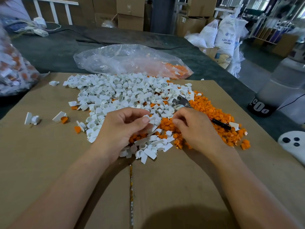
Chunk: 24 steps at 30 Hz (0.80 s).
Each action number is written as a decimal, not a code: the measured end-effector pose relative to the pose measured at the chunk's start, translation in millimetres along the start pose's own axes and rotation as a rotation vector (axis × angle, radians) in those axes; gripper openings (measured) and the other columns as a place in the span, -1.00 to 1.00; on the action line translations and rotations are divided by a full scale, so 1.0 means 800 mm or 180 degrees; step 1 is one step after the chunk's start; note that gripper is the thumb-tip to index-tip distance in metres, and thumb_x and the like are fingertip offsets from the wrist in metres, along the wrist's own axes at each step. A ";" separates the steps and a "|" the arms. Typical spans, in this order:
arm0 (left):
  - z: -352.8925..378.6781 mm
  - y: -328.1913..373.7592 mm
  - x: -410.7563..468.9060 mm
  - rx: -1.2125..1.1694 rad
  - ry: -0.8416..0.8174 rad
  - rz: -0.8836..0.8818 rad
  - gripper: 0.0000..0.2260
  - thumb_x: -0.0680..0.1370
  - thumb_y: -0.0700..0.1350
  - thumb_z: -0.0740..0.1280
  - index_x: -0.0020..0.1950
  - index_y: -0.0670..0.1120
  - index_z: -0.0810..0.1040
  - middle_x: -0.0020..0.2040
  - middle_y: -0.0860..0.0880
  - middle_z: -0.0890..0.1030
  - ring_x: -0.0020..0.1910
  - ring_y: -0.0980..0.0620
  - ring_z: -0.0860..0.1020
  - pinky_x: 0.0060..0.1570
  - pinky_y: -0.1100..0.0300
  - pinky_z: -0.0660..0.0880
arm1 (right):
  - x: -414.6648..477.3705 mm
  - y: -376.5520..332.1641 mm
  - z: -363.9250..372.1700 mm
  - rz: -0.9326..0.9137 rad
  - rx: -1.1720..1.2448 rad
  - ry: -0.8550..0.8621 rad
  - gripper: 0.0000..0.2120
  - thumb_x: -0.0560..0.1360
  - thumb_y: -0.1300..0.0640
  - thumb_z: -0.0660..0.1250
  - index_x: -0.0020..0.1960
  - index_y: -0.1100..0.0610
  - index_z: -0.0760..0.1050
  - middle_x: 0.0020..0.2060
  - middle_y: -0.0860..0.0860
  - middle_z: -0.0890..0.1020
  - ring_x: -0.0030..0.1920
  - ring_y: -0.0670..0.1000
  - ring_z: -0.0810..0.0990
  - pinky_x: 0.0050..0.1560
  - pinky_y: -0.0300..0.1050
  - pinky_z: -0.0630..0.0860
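Pinching white piece [151,119], left hand [122,128]; right hand [194,129] curled, grasp unclear; bare cardboard [49,162] leftward.

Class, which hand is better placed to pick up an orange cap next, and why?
Right. The right hand is over the orange caps, its fingertips close to them, while the left hand already pinches a white part.
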<state>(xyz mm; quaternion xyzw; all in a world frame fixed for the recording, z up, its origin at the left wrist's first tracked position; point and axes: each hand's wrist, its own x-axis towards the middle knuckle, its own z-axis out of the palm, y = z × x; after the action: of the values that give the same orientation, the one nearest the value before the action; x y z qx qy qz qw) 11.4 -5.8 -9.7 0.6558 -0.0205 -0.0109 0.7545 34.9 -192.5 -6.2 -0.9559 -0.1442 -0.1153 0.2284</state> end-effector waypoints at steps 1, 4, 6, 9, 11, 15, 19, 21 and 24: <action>0.001 0.000 0.000 -0.0116 -0.0006 -0.0037 -0.90 0.42 -0.27 0.35 -0.13 -0.12 0.62 -0.25 -0.10 0.69 -0.24 -0.01 0.67 -0.26 0.28 0.58 | 0.000 -0.002 -0.002 0.0035 0.0207 0.0075 -0.93 0.55 0.15 0.23 -0.08 0.07 0.48 -0.27 -0.16 0.46 -0.25 -0.16 0.43 -0.28 -0.33 0.34; 0.003 0.002 -0.001 -0.0314 0.0016 -0.0141 -0.94 0.46 -0.23 0.32 -0.15 -0.18 0.58 -0.28 -0.13 0.67 -0.31 -0.02 0.66 -0.34 0.26 0.57 | -0.003 -0.011 -0.005 0.0106 0.1142 0.0144 -0.83 0.53 0.21 0.26 -0.13 -0.06 0.43 -0.27 -0.16 0.52 -0.27 -0.17 0.53 -0.24 -0.42 0.45; 0.003 0.004 -0.001 -0.0391 0.0070 -0.0167 -0.92 0.48 -0.22 0.31 -0.19 -0.20 0.57 -0.30 -0.15 0.67 -0.34 -0.03 0.65 -0.38 0.26 0.56 | -0.007 -0.022 -0.005 0.0036 0.1897 0.0173 -0.73 0.52 0.28 0.26 -0.12 -0.11 0.45 -0.24 -0.13 0.57 -0.25 -0.16 0.60 -0.21 -0.37 0.52; 0.002 0.005 -0.001 -0.0453 0.0145 -0.0155 -0.90 0.48 -0.21 0.32 -0.21 -0.20 0.57 -0.29 -0.16 0.67 -0.34 -0.03 0.65 -0.39 0.26 0.55 | -0.014 -0.037 -0.001 -0.0228 0.2527 0.0418 -0.71 0.49 0.36 0.28 -0.12 -0.05 0.51 -0.28 -0.13 0.61 -0.25 -0.16 0.63 -0.20 -0.34 0.54; 0.002 0.006 -0.001 -0.0489 0.0103 -0.0147 -0.92 0.43 -0.19 0.35 -0.19 -0.20 0.57 -0.29 -0.16 0.67 -0.33 -0.03 0.66 -0.37 0.25 0.56 | -0.017 -0.045 0.004 -0.0412 0.2498 0.0574 -0.71 0.47 0.33 0.32 -0.12 -0.08 0.52 -0.29 -0.18 0.62 -0.20 -0.14 0.63 -0.15 -0.28 0.56; 0.005 0.008 -0.004 -0.0640 -0.0170 -0.0218 -0.79 0.27 -0.13 0.38 -0.15 -0.18 0.51 -0.31 -0.15 0.66 -0.34 -0.02 0.65 -0.37 0.24 0.57 | -0.018 -0.054 0.012 -0.0601 0.1997 0.0858 -0.72 0.44 0.23 0.34 -0.12 -0.17 0.47 -0.23 -0.24 0.55 -0.13 -0.22 0.56 -0.15 -0.32 0.52; 0.004 0.006 -0.004 -0.0606 -0.0306 -0.0227 -0.71 0.28 -0.17 0.39 -0.02 -0.17 0.57 -0.26 -0.17 0.67 -0.33 -0.01 0.66 -0.33 0.25 0.58 | -0.016 -0.051 0.015 -0.0574 0.1956 0.0941 -0.79 0.44 0.22 0.33 -0.11 -0.10 0.46 -0.23 -0.24 0.53 -0.15 -0.22 0.55 -0.16 -0.40 0.47; 0.004 0.005 -0.004 -0.0576 -0.0324 -0.0200 -0.69 0.25 -0.18 0.41 -0.02 -0.15 0.61 -0.26 -0.17 0.67 -0.31 -0.01 0.66 -0.31 0.25 0.59 | -0.016 -0.050 0.015 -0.0564 0.1956 0.0911 -0.84 0.44 0.22 0.34 -0.10 -0.04 0.49 -0.22 -0.23 0.54 -0.16 -0.21 0.55 -0.16 -0.40 0.47; 0.005 0.004 -0.006 -0.0379 -0.0256 -0.0095 -0.70 0.17 -0.18 0.44 -0.12 -0.17 0.61 -0.32 -0.17 0.66 -0.35 -0.02 0.66 -0.35 0.25 0.58 | -0.014 -0.046 0.014 -0.0652 0.1787 0.0864 -0.91 0.42 0.18 0.32 -0.09 0.10 0.57 -0.23 -0.24 0.53 -0.17 -0.23 0.53 -0.17 -0.43 0.43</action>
<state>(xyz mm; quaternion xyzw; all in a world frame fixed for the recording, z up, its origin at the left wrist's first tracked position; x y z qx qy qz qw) 6.5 -9.1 -6.3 0.6091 -0.0403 -0.0497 0.7905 13.6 -158.2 -4.1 -0.8121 -0.2339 -0.2198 0.4874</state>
